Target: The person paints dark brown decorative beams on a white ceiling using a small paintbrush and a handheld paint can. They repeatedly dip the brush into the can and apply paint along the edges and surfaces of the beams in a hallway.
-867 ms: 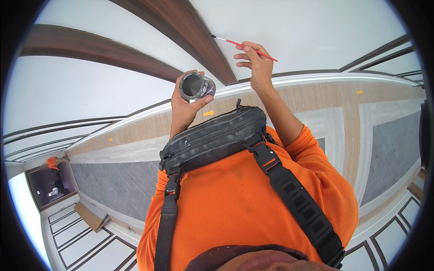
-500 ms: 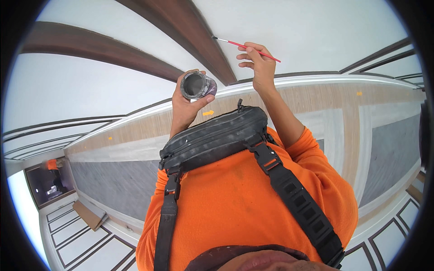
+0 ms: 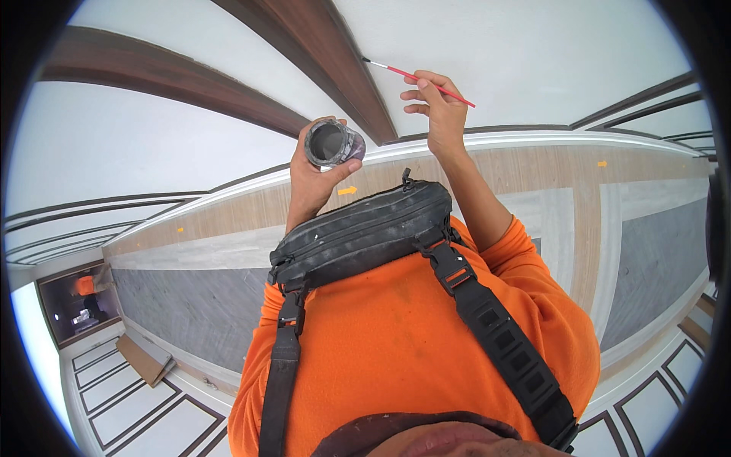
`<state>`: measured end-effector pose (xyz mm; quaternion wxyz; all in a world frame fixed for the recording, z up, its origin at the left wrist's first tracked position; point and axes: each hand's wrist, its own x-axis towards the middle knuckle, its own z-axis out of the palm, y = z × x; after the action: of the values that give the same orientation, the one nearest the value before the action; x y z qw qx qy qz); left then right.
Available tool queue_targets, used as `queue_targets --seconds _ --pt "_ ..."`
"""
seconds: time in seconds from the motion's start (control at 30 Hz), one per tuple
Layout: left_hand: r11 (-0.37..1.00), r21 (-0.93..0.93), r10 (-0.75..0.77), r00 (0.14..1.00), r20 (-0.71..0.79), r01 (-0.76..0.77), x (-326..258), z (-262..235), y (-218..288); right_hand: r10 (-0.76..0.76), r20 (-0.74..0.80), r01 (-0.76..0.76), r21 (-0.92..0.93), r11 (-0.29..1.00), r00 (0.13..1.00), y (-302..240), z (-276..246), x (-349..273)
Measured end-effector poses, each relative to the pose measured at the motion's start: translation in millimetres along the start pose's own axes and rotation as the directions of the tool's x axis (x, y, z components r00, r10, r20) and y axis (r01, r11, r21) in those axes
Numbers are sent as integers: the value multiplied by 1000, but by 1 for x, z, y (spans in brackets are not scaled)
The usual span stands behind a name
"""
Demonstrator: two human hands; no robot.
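Brush: The slim brush [image 3: 399, 71] lies in the upper centre of the frame, its red handle sloping down to the right. It should be light and rigid along the handle, with a soft, easily splayed tip. Best hold: a pinch on the handle, clear of the pale ferrule. The dark tip is at the right edge of the brown trim [image 3: 329, 55], against the white wall [image 3: 525, 61]; whether it makes contact cannot be told.

Jar: The jar [image 3: 355, 147] sits left of the upper centre, mouth toward the camera, with dark grey content [image 3: 328, 142] inside. It is probably stiff-walled, moderately light and prone to spill if tipped; the smeared rim may be slippery. Best hold: around the body, below the rim.

Hands: The two hands are apart. The left hand [image 3: 311, 183] is wrapped around the jar, thumb across its lower right side, fingers on the far side; its forearm is partly hidden by the black bag [image 3: 362, 234]. The right hand [image 3: 443, 114] pinches the handle between thumb and forefinger, remaining fingers loosely extended leftward; its forearm slants up and left from the orange sleeve [image 3: 518, 255].
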<state>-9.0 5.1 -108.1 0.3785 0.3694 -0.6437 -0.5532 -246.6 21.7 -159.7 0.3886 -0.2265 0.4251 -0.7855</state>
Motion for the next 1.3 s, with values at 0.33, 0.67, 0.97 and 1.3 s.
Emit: queue_targets --seconds 0.33,0.67,0.97,1.3 --pt "985 146 97 995 7 -97 -9 -18 -31 -16 42 21 -125 992 999 10 -2 -6" --pt "1000 9 -3 1000 21 3 -10 -11 -4 -84 18 86 -144 986 996 -11 -3 -10" --pt "966 232 141 985 -100 -115 1 -50 -31 6 95 2 -85 996 995 31 -4 -1" --pt "1000 6 23 999 -21 -23 10 -19 -21 -60 55 59 22 998 997 23 -16 -2"
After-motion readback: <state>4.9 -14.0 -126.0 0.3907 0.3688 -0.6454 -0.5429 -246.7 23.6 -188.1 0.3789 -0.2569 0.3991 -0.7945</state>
